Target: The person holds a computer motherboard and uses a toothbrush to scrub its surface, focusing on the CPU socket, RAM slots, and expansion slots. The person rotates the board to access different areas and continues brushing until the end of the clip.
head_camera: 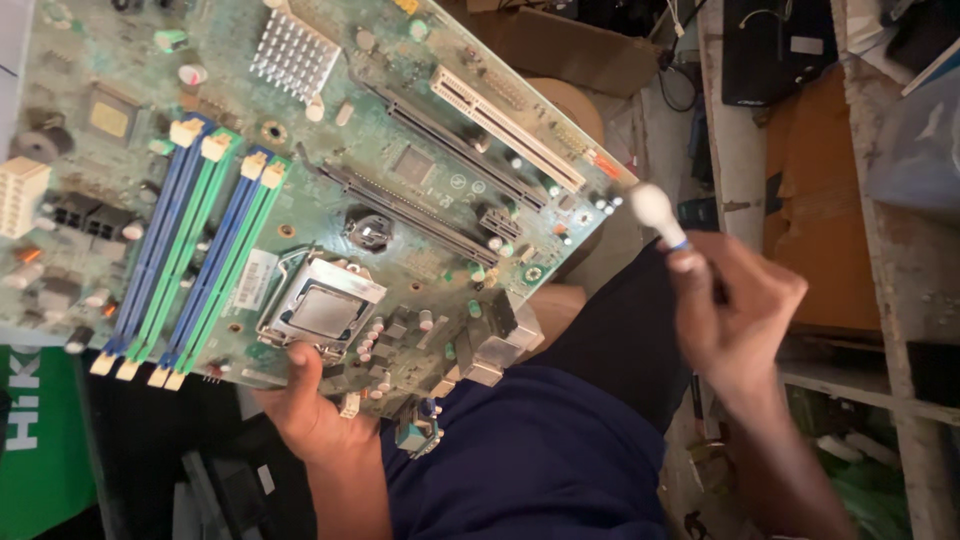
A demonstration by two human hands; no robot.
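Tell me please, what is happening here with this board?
A person holds a green computer motherboard up by its lower edge with the left hand, thumb resting near the metal processor socket. The right hand grips a small white-tipped tool, raised just beside the board's right corner and not touching it. Blue and green memory slots sit empty. Cluttered shelves stand behind.

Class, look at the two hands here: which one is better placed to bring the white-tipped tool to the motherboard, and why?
Probably the right hand. It grips the white-tipped tool, whose tip hangs just off the motherboard edge. The left hand is occupied, gripping the board's near edge beside the processor socket.
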